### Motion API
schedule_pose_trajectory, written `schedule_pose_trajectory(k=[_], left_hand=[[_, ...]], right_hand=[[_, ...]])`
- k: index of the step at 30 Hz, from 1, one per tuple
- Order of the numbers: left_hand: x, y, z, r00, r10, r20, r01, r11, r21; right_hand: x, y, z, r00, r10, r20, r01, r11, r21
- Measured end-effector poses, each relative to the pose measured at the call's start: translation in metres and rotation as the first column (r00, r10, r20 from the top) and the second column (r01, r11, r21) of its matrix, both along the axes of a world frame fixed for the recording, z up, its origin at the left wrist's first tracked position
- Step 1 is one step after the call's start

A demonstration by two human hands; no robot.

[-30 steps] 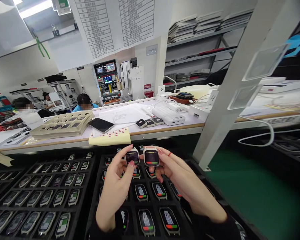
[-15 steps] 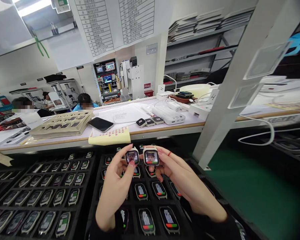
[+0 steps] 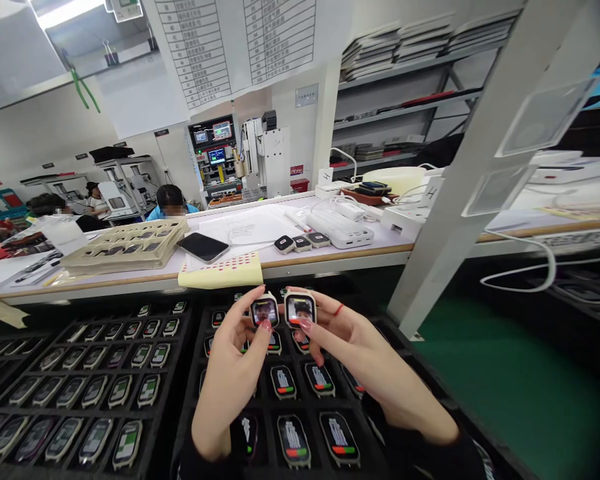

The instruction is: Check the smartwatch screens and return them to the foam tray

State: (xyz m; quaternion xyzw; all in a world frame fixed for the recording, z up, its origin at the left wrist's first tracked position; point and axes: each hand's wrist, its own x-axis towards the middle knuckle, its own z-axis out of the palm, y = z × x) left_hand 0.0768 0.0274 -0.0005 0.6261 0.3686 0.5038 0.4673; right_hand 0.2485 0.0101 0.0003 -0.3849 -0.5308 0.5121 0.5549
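My left hand (image 3: 237, 363) grips a strapless smartwatch (image 3: 265, 311) by its sides, with the thumb on the lower edge of its lit screen. Beside it, my right hand (image 3: 347, 340) holds a second strapless smartwatch (image 3: 300, 309), the thumb lying over the lower right of that screen. Both watches are side by side, facing me, a small gap between them. Right under my hands is a black foam tray (image 3: 264, 427) with rows of watches, several showing white text and red and green bars. Some of those are hidden by my hands.
To the left lies another black tray (image 3: 87, 408) of watches. The bench above carries a phone (image 3: 203, 247), a yellow sheet (image 3: 223, 272), a beige compartment tray (image 3: 125, 245), small watches (image 3: 301, 243) and a white power bank (image 3: 341, 230). A metal post (image 3: 447, 173) rises at right.
My right thumb has moved from the right edge of its watch down onto the lower part of the screen. My left hand keeps its hold; the view has shifted slightly.
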Motion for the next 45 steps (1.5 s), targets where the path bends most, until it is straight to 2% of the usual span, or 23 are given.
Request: schedule_pose_trajectory(k=[14,23,35,45], left_hand=[[-0.0009,0.0006,-0.0009,1.000,0.003,0.000,-0.003,1.000,0.007],[-0.0003,0.0010,-0.0002,1.000,0.013,0.002,-0.013,1.000,-0.001],[-0.0011,0.0003,-0.0003,1.000,0.017,0.006,-0.017,1.000,0.002],[-0.0004,0.0001,0.0011,1.000,0.019,0.008,-0.019,1.000,0.006]], right_hand=[[-0.0007,-0.0022,0.0031,0.997,-0.073,0.015,0.074,0.996,-0.042],[-0.0001,-0.0019,0.0025,1.000,0.008,0.013,-0.009,1.000,0.012],[0.0000,-0.0030,0.0026,0.998,-0.053,0.023,0.054,0.998,-0.023],[-0.0002,-0.0025,0.0031,0.999,-0.030,0.030,0.030,1.000,0.009]])
